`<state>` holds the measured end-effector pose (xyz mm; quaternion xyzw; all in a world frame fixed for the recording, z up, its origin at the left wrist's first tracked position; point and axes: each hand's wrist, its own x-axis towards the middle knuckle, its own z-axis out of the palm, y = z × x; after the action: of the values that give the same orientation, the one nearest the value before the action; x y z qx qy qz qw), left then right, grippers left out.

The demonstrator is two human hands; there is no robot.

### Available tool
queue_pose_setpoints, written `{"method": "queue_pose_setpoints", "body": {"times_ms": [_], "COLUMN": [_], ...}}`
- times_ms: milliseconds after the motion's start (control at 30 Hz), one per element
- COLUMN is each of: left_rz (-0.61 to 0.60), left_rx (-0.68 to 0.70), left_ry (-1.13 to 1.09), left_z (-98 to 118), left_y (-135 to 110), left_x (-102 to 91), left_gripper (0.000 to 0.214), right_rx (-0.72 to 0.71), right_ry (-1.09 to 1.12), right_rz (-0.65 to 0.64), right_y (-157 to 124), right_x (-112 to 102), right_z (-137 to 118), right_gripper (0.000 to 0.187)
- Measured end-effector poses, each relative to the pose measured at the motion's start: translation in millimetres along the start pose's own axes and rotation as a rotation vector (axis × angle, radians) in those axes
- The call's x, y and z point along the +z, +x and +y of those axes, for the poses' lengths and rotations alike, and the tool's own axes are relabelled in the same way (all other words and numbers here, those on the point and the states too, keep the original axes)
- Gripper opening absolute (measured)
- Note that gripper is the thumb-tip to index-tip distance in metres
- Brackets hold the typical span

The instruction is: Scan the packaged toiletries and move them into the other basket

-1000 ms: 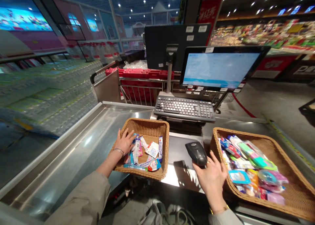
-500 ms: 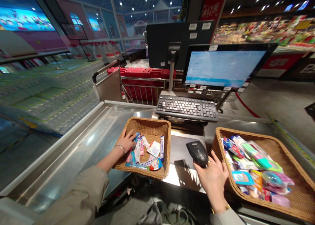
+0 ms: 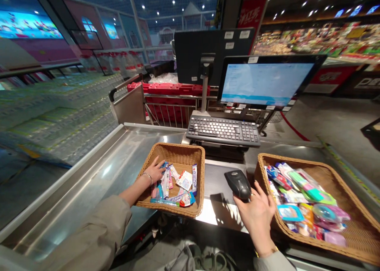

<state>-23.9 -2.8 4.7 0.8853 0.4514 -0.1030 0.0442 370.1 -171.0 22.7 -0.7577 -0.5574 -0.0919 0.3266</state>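
My right hand (image 3: 257, 213) grips a black barcode scanner (image 3: 238, 183) by its rear end, thumb and fingers around it, above the metal counter. Over the left side of a brown wicker basket (image 3: 199, 182) is my left hand (image 3: 154, 171), fingers spread, palm down. Its fingertips are at a small blue packet (image 3: 164, 166); whether they press on it I cannot tell. Several small wrapped items lie in this basket, among them a white card pack (image 3: 184, 180), a blue-and-white stick pack (image 3: 194, 177) and a blue-and-red packet (image 3: 187, 199).
A second wicker basket (image 3: 360, 233), holding several packaged goods, stands right of my right hand. Behind the counter (image 3: 97, 176) are a keyboard (image 3: 222, 129), a lit monitor (image 3: 264, 83) and a monitor seen from its back (image 3: 190, 53). A cart with red crates (image 3: 169, 90) stands beyond.
My left hand has shifted slightly inside the left basket, its fingers still spread. My right hand keeps its hold on the barcode scanner. The view has turned slightly.
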Motion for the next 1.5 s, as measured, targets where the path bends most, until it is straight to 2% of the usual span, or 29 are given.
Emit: {"method": "queue_pose_setpoints", "body": {"times_ms": [133,200,333,433,633,833,1033,1300,1500], "left_rz": [0.038,0.073,0.103,0.107,0.083,0.033,0.012,0.028,0.031], "left_rx": [0.0,-0.024,-0.106,-0.17,-0.304,-0.371,-0.406,-0.249,-0.186], "left_ry": [0.035,0.054,-0.033,-0.084,-0.179,-0.229,-0.22,-0.149,-0.101], "left_z": [-6.5,-6.7,4.2,17.7,40.8,56.2,56.6,40.9,40.2], "left_y": [3.2,5.5,12.9,21.7,42.9,54.5,53.5,44.3,46.4], "left_x": [-19.8,-30.4,-37.4,-27.2,8.0,31.5,35.7,32.4,38.2], "left_gripper": [0.024,0.017,0.011,0.012,0.021,0.033,0.032,0.046,0.052], "right_rx": [0.023,0.031,0.026,0.019,0.015,0.009,0.024,0.004,-0.006], "right_ry": [0.009,0.02,0.011,-0.005,-0.018,-0.028,-0.043,-0.027,-0.018], "right_rz": [-0.008,-0.01,-0.012,-0.002,-0.003,-0.005,-0.011,0.025,0.032], "right_y": [1.1,1.8,2.9,3.6,3.0,1.9,1.1,3.2,5.2], "right_x": [-0.2,-0.3,-1.4,-3.0,-3.9,-4.1,-2.3,0.5,-2.3], "right_z": [1.0,0.4,-0.4,-0.3,2.9,7.0,11.4,12.1,7.0], "right_gripper": [0.038,0.038,0.037,0.038,0.036,0.036,0.036,0.035,0.034]}}
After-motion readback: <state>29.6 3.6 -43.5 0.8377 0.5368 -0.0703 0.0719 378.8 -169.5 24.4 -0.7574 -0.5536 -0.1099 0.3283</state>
